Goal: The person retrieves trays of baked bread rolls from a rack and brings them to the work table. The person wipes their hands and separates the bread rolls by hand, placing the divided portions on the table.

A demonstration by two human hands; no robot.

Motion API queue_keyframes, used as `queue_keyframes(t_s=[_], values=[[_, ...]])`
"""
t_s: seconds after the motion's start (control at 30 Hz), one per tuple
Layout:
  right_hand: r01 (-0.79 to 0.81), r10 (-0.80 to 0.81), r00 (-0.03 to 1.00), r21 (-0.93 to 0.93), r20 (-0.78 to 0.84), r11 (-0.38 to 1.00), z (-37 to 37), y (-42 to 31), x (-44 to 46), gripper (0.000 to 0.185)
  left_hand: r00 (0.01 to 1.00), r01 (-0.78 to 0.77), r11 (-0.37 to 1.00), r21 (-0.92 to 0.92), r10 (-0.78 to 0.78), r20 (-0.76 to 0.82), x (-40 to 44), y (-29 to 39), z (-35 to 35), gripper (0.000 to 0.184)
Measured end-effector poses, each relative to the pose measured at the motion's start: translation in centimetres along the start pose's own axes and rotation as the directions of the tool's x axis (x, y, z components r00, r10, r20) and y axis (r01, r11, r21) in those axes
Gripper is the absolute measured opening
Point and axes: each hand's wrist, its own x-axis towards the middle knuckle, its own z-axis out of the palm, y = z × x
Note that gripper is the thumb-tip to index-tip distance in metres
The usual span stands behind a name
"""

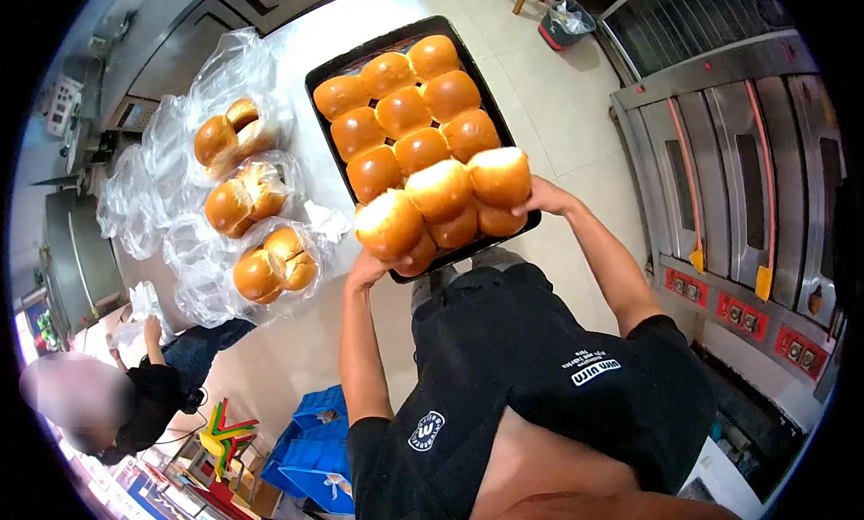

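Observation:
A joined row of glossy bread buns [439,192] is raised above the near end of a black baking tray [468,57]. My left hand [371,268] grips the row's left end from below, its fingers partly hidden by the bread. At the opposite end my right hand [547,197] closes on the last bun, its fingertips partly tucked under. Several more rows of golden-brown buns [421,148] lie in the tray, and the lifted row covers part of those nearest me.
Left of the tray, clear plastic bags [193,241] of buns [274,266] lie on a metal table [360,21], beside a crumpled white paper [327,221]. Ovens [729,169] line the right. Blue crates [310,448] stand lower left, near another person [153,385]. A bin [565,25] sits behind.

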Motion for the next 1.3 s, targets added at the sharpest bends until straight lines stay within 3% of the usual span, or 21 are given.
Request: queue_keyframes(t_s=[0.03,0.07,0.17,0.2,0.3,0.33,0.43,0.53,0.67,0.7,0.77,0.83,0.87,0.93,1.03,1.07,1.1,1.17,1.23,1.27,1.3], values=[[-0.047,0.047,0.999,-0.006,-0.01,0.999,0.3,0.4,0.8,0.1,1.0,0.017,1.0,0.016,-0.017,-0.025,0.4,-0.1,0.1,0.105],[0.005,-0.004,1.0,0.078,-0.014,0.997,0.5,-0.2,0.9,0.094,0.998,0.035,0.999,-0.026,-0.036,-0.059,0.7,-0.8,-0.7,0.1],[0.115,-0.127,0.992,0.338,0.015,0.934,1.4,-2.9,0.2,0.086,0.998,-0.05,0.908,-0.417,0.034,-0.045,0.6,-4.0,-4.2,0.097],[0.154,-0.179,0.983,0.356,0.036,0.922,1.9,-4.3,-0.3,0.084,0.993,-0.112,0.894,-0.433,0.118,-0.014,-0.2,-3.2,-3.7,0.094],[-0.009,-0.271,0.939,0.801,0.213,0.599,3.4,-3.2,0.1,0.085,0.982,-0.06,0.574,-0.816,0.183,0.056,0.8,-1.0,0.2,0.095],[-0.035,-0.456,0.85,0.892,0.265,0.451,4.7,-1.2,2.2,0.081,0.951,-0.03,0.508,-0.861,0.28,0.132,3.1,-3.2,0.5,0.096],[-0.104,-0.464,0.867,0.977,0.181,0.186,9.9,-4.8,1.6,0.079,0.986,-0.086,0.426,-0.901,0.163,-0.017,4.2,-1.6,8.2,0.094],[-0.043,-0.384,0.921,0.997,0.067,0.071,13.0,-10.7,-0.5,0.077,0.969,-0.24,0.444,-0.863,0.17,-0.182,2.5,-0.2,9.0,0.098],[0.116,-0.455,0.89,0.975,-0.016,0.191,9.4,-11.2,0.8,0.074,0.91,-0.414,0.456,-0.788,0.184,-0.372,0.6,0.2,9.8,0.103],[0.156,-0.486,0.874,0.959,-0.023,0.235,7.9,-11.5,0.9,0.074,0.903,-0.398,0.363,-0.842,0.316,-0.291,0.6,-0.2,8.9,0.103],[0.446,-0.413,0.865,0.816,-0.286,0.367,5.1,-12.3,0.2,0.068,0.805,-0.322,0.182,-0.929,0.569,-0.168,0.2,-1.2,5.3,0.103],[0.399,-0.282,0.917,0.671,-0.282,0.626,1.0,-10.0,0.8,0.065,0.808,-0.552,0.362,-0.751,0.454,-0.375,-1.3,-0.7,3.4,0.102],[0.302,-0.255,0.952,0.625,-0.167,0.719,0.0,-9.8,0.7,0.066,0.776,-0.63,0.459,-0.627,0.394,-0.492,-2.7,-0.9,2.7,0.102],[0.122,-0.168,0.984,0.482,0.054,0.868,-0.5,-10.1,0.9,0.069,0.798,-0.598,0.393,-0.699,0.378,-0.47,-4.2,-1.7,0.8,0.099],[-0.026,-0.034,0.939,0.169,0.343,0.985,-0.8,-7.0,5.1,0.075,0.798,-0.582,0.357,-0.731,0.423,-0.429,-3.7,0.2,1.1,0.101],[-0.092,0.103,0.898,-0.046,0.428,0.995,-1.9,-5.7,7.4,0.084,0.798,-0.574,0.357,-0.737,0.442,-0.408,-3.9,1.4,1.9,0.102],[-0.045,0.053,0.897,-0.029,0.438,0.999,-1.0,-6.7,7.9,0.092,0.799,-0.567,0.36,-0.741,0.458,-0.389,-4.2,2.3,2.5,0.102],[0.073,-0.049,0.97,-0.091,0.239,0.993,0.8,-8.7,8.5,0.094,0.805,-0.571,0.416,-0.708,0.452,-0.384,-4.1,3.9,3.1,0.101],[0.119,-0.28,0.831,0.339,0.48,0.933,3.4,-10.9,8.9,0.093,0.822,-0.557,0.472,-0.684,0.433,-0.37,-3.9,4.8,4.2,0.1],[0.09,-0.311,0.845,0.458,0.436,0.885,5.5,-11.4,7.5,0.093,0.836,-0.538,0.503,-0.677,0.423,-0.351,-3.5,5.1,4.7,0.099],[-0.006,-0.383,0.785,0.625,0.486,0.781,6.2,-10.4,8.0,0.087,0.849,-0.517,0.534,-0.669,0.415,-0.326,-2.9,5.4,5.0,0.099]])
